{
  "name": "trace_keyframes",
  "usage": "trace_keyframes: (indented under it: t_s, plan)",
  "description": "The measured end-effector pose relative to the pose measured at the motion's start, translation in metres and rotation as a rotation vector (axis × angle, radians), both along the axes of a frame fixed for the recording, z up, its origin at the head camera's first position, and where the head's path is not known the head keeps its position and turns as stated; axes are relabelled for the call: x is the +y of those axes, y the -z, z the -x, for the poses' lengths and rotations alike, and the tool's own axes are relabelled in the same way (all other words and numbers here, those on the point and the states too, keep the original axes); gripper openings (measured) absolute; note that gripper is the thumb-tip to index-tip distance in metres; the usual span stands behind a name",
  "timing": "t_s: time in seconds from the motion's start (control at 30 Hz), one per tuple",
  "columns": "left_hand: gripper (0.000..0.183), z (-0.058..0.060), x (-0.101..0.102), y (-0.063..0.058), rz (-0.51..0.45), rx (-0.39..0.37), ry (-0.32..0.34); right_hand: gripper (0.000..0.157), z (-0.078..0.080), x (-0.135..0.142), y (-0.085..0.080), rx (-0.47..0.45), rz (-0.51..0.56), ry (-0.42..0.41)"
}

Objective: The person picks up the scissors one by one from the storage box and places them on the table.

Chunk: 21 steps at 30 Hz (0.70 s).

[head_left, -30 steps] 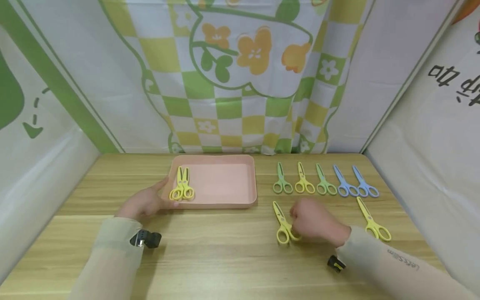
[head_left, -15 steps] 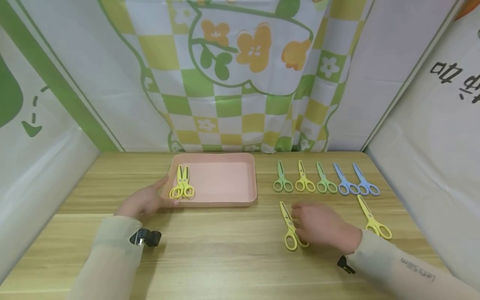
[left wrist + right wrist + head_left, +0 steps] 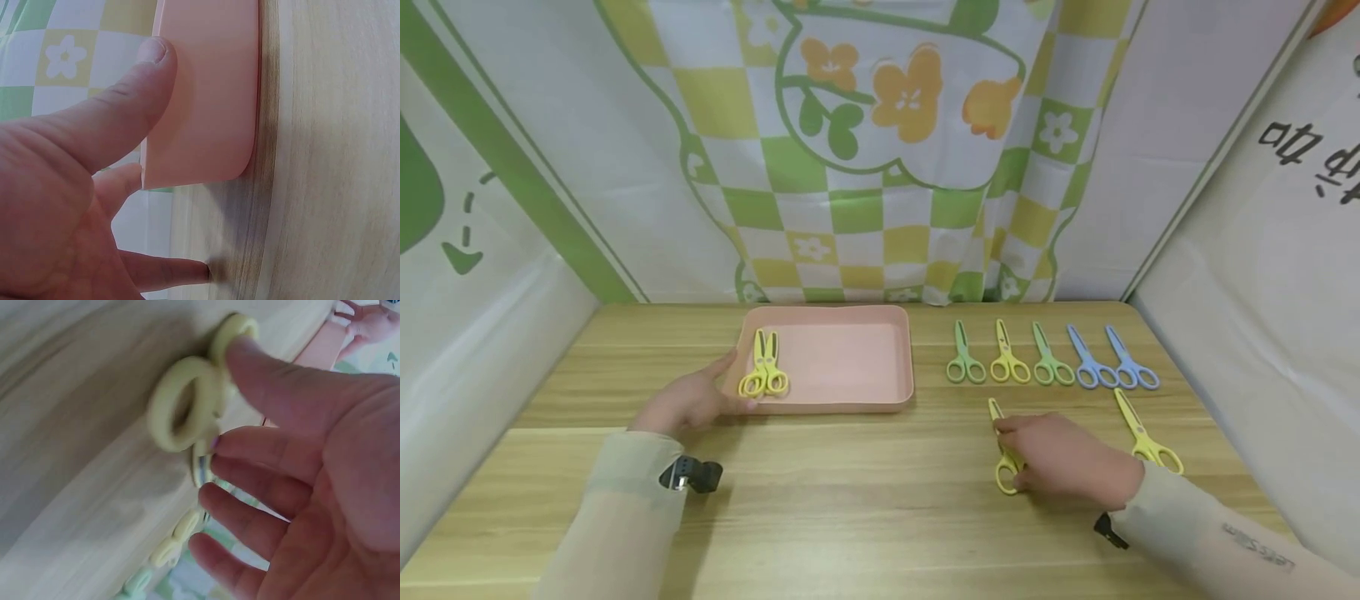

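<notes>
In the head view my left hand (image 3: 688,404) spans the left end of the pink tray (image 3: 842,408). The left wrist view shows its thumb (image 3: 159,62) against the tray's wall, fingers spread, one fingertip on the tabletop. Two pairs of yellow scissors (image 3: 760,360) lie side by side at the tray's left. My right hand (image 3: 1067,458) pinches another pair of yellow scissors (image 3: 995,409) right of the tray, partly hiding it. Up close, its thumb is at one handle loop (image 3: 159,419) and the forefinger near the pivot.
Behind the right hand runs a row of scissors: green (image 3: 962,346), yellow (image 3: 1002,343), green (image 3: 1042,346) and two blue, with the rightmost blue pair (image 3: 1122,354) beside its neighbour. Yellow scissors (image 3: 1131,421) lie near the right forearm. A checkered curtain (image 3: 857,212) hangs behind the table.
My right hand has moved right, and the yellow scissors by it have shifted right too, turning slightly. The hand now covers more of them. The left hand and tray stay put.
</notes>
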<state>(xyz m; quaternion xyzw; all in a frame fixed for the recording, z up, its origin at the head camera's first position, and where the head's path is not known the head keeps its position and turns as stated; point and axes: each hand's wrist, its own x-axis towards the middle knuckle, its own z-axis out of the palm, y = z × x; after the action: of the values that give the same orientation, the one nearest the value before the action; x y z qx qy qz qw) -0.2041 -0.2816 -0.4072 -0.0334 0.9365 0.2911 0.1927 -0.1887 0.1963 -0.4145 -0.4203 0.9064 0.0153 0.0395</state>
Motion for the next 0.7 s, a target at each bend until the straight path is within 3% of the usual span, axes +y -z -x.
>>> trace_keyframes:
  t_s: [0.23, 0.7]
  plan:
    - [0.108, -0.001, 0.001, -0.002, 0.014, 0.004, 0.010, 0.023, 0.002, 0.030, -0.005, -0.030, -0.026, 0.126]
    - [0.108, -0.001, 0.001, -0.002, 0.034, -0.006, 0.010, 0.022, 0.006, 0.058, -0.008, -0.063, -0.071, 0.250]
